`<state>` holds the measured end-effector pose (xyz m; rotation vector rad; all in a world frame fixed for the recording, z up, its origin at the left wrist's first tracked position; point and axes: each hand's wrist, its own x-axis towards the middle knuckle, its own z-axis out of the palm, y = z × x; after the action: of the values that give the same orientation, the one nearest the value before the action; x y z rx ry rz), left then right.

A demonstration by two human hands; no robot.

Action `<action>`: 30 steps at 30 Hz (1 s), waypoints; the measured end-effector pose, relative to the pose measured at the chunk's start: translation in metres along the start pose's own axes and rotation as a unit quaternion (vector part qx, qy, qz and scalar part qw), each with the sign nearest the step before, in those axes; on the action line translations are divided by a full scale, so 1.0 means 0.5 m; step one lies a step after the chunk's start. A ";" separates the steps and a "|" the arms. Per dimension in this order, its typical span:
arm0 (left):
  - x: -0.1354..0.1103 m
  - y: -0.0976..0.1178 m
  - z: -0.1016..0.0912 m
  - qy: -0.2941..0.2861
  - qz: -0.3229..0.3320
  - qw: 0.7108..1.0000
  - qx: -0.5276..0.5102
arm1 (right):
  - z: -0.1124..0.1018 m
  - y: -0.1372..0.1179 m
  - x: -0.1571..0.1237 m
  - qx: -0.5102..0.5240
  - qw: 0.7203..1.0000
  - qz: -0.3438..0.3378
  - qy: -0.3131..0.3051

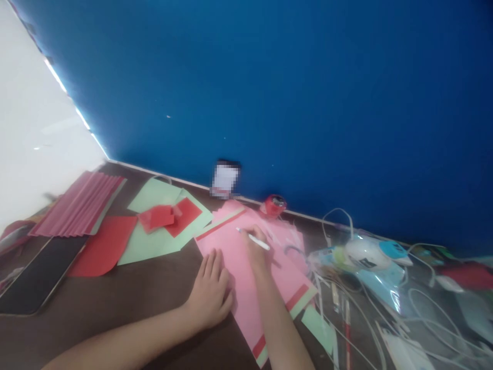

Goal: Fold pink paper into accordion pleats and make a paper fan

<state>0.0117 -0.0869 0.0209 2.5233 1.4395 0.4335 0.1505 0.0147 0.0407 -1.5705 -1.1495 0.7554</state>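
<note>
My right hand [254, 246] grips a white pen [259, 241] over the upper part of a pink paper sheet [246, 288]. The sheet has red and pale green strips along its edges. Whether the pen's tip touches the paper, I cannot tell. My left hand [211, 290] lies flat with its fingers stretched out, at the left edge of the sheet. More pink paper [288, 234] lies underneath and behind.
Left on the dark table [154, 298] lie a pleated pink paper stack [79, 205], a black phone-like slab [42, 277], red paper [103, 244] and green sheets [146, 249]. A red round object [274, 204] stands by the blue wall [288, 103]. White cables [370, 313] tangle at right.
</note>
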 end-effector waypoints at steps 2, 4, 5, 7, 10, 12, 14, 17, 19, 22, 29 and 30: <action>0.000 0.000 0.000 0.003 -0.002 1.000 -0.001 | 0.002 0.001 0.002 0.012 1.000 0.012 0.001; 0.000 0.000 0.000 0.004 -0.002 1.000 -0.002 | 0.004 0.005 0.003 0.010 1.000 0.022 -0.002; 0.001 0.000 0.000 0.004 -0.002 1.000 -0.003 | 0.005 0.006 0.004 0.004 1.000 0.022 -0.004; 0.001 0.000 -0.001 0.003 -0.001 1.000 -0.003 | 0.006 0.008 0.003 -0.008 1.000 0.018 -0.003; 0.001 0.001 -0.002 0.005 -0.004 1.000 -0.001 | 0.005 0.005 0.003 0.001 1.000 0.013 0.010; 0.000 0.001 -0.002 0.006 -0.006 1.000 0.001 | 0.004 0.003 0.002 0.006 1.000 0.012 0.020; 0.000 0.001 -0.002 0.005 -0.005 1.000 0.003 | 0.005 0.002 0.001 -0.006 1.000 0.011 0.022; 0.000 0.001 -0.002 0.003 -0.002 1.000 0.002 | 0.006 0.003 0.000 -0.020 0.999 0.012 0.022; 0.000 0.001 -0.002 0.003 -0.004 1.000 0.000 | 0.006 0.005 0.001 -0.013 0.999 0.003 0.033; 0.000 0.001 -0.002 0.005 -0.008 1.000 -0.005 | 0.002 0.007 0.003 -0.030 0.997 -0.017 0.068; 0.000 0.001 0.000 0.003 -0.006 1.000 -0.003 | -0.005 0.003 0.003 -0.069 0.996 -0.015 0.060; 0.000 0.001 0.000 0.004 -0.006 1.000 -0.004 | -0.006 0.001 0.002 -0.068 0.995 -0.017 0.065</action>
<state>0.0121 -0.0869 0.0211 2.5085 1.4532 0.4476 0.1537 0.0144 0.0410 -1.6830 -1.1473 0.5537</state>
